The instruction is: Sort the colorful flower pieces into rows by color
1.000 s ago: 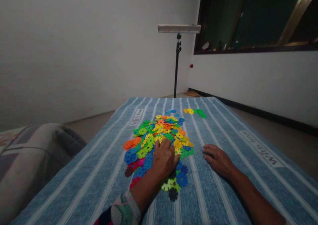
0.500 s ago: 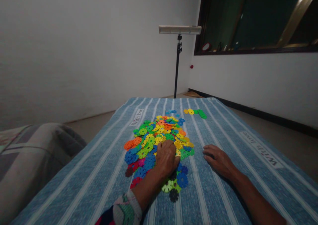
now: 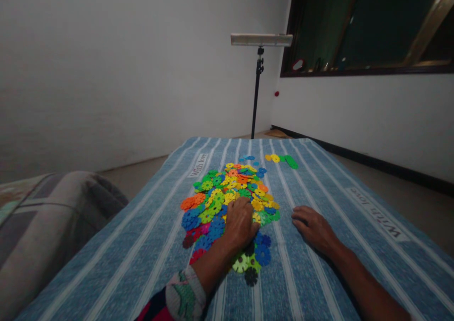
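Note:
A heap of flat, notched plastic discs (image 3: 216, 200) in yellow, green, orange, blue, red and black lies on a striped blue cloth (image 3: 142, 245). My left hand (image 3: 240, 222) rests on the middle of the heap, back upward. Its fingers are curled down among the discs, and the fingertips are hidden, so what they hold does not show. To the right of the heap, my right hand (image 3: 314, 229) lies on the cloth, fingers stretched loosely forward and nothing in them. A black disc (image 3: 251, 276) and a pale green disc (image 3: 241, 263) lie at the heap's near edge.
Toward the far end lie some yellow discs (image 3: 273, 158), a row of green discs (image 3: 291, 161) and a few blue discs (image 3: 250, 158). A lamp on a black stand (image 3: 256, 89) rises behind the table. Grey striped fabric (image 3: 78, 207) bulges at the left.
The whole view has shifted slightly, moving the scene a little to the right. Both hands keep nearly the same place against the heap and cloth.

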Available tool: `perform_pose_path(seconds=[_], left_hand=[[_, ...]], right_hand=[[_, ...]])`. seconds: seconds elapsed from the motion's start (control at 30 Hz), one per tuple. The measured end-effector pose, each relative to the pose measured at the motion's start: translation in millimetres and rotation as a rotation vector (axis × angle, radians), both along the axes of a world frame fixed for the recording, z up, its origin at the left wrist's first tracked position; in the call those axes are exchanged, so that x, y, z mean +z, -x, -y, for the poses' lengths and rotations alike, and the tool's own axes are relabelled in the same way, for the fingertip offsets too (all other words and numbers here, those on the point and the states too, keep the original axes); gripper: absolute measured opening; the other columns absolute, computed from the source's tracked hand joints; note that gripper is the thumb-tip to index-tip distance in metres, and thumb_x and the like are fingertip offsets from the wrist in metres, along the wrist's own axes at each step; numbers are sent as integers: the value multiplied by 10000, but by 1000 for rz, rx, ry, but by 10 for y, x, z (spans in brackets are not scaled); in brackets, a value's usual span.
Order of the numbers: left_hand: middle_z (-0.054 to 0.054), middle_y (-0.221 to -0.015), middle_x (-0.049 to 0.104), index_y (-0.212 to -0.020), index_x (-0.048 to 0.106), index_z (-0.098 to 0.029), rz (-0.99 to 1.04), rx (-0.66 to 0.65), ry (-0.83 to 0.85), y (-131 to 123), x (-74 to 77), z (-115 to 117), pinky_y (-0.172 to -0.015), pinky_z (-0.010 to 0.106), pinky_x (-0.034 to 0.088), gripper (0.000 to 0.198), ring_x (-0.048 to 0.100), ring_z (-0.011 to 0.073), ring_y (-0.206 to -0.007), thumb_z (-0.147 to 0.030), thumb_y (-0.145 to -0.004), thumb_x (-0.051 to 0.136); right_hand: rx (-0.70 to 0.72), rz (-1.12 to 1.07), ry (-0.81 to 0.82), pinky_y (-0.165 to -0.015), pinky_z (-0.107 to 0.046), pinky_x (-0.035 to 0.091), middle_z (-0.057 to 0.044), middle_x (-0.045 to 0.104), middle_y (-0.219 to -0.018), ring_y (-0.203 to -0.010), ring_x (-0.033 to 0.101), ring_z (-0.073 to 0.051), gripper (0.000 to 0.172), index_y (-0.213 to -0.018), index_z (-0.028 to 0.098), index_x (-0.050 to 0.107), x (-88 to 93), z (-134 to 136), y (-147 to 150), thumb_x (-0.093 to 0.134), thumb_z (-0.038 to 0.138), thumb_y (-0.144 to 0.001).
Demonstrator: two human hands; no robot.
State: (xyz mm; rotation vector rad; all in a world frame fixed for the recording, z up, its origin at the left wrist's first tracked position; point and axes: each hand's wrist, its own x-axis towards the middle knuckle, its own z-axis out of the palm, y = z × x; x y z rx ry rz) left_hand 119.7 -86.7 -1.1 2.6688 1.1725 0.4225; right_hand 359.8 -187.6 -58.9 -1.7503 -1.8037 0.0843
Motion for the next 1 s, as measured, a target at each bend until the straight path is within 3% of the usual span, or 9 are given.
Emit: perform_pose_path(seconds=[0.23,0.57,1.0], left_hand=[[123,-1201,617,-852,537,-193,90,-1,8,0,-3,5,-1054,445,358,246,528,299,-1199,-176,-681,713],[51,-925,670,-716,476,-215,348,-59,73,38,-148,-85,-938,401,417,143,604,237,-980,-151,-720,604],[37,-822,661,-654,506,-210,501,-75,164,52,-63,-38,-855,343,455,140,611,201,-875,-224,-791,525]], right_hand=[[36,-12,-45,-884,-376,487,-75,691,-944,-934,627,-230,225,-855,207,682,39,-9,119,471,223,-931],[94,-25,-101,-798,-357,488,-56,675,-862,-844,612,-213,223,-836,216,645,111,-5,362,454,198,-949],[175,-57,-186,-829,-378,500,-69,677,-911,-900,616,-226,155,-919,221,649,140,-103,648,497,200,-939]])
